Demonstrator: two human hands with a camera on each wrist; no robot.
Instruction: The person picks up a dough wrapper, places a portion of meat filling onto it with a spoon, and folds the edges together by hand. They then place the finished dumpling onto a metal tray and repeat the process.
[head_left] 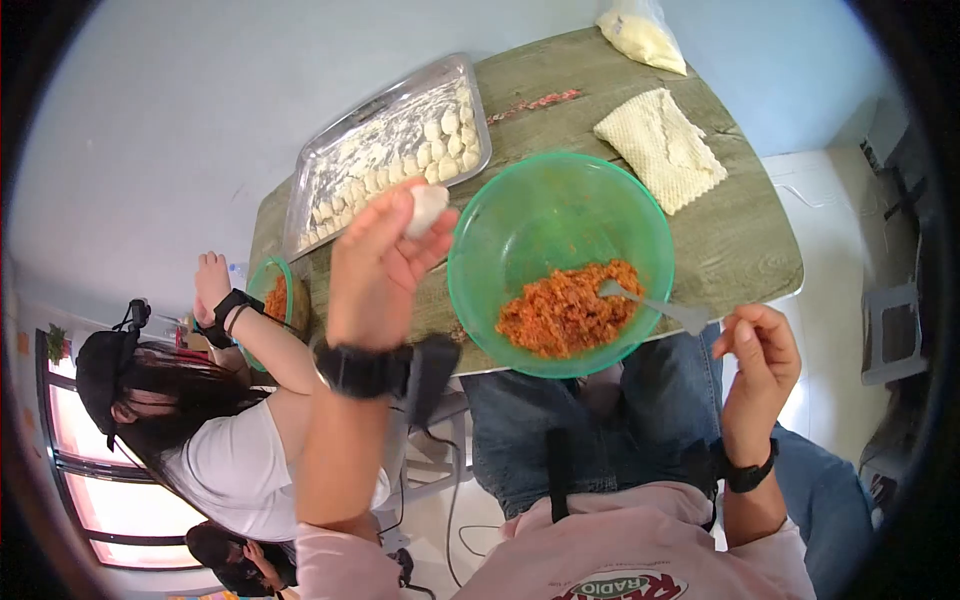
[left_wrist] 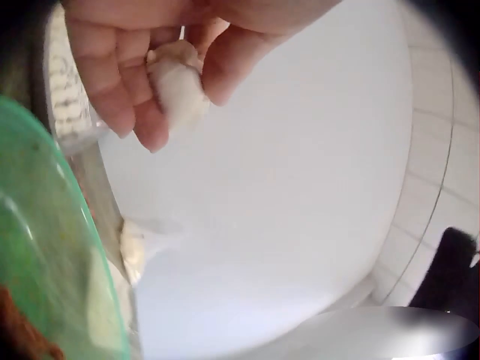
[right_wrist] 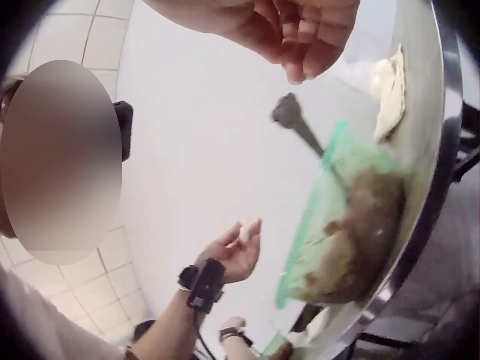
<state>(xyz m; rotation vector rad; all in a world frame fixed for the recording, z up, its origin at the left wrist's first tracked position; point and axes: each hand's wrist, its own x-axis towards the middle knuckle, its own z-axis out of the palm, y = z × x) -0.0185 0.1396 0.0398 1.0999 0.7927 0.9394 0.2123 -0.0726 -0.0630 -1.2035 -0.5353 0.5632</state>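
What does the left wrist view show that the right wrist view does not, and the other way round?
Only the left wrist view: the metal tray with its rows of pale dumplings.

Only the right wrist view: the right hand, fingers bent and holding nothing, and the spoon sticking out over the rim of the green bowl.

Both: that bowl, the filling in it, and the left hand with a single pale dumpling in its grip.

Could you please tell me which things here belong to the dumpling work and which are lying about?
Belong to the job:
dumpling in the left hand
green bowl of filling
spoon
tray of dumplings

Probably lying about:
cream cloth
plastic bag, its pale contents unclear
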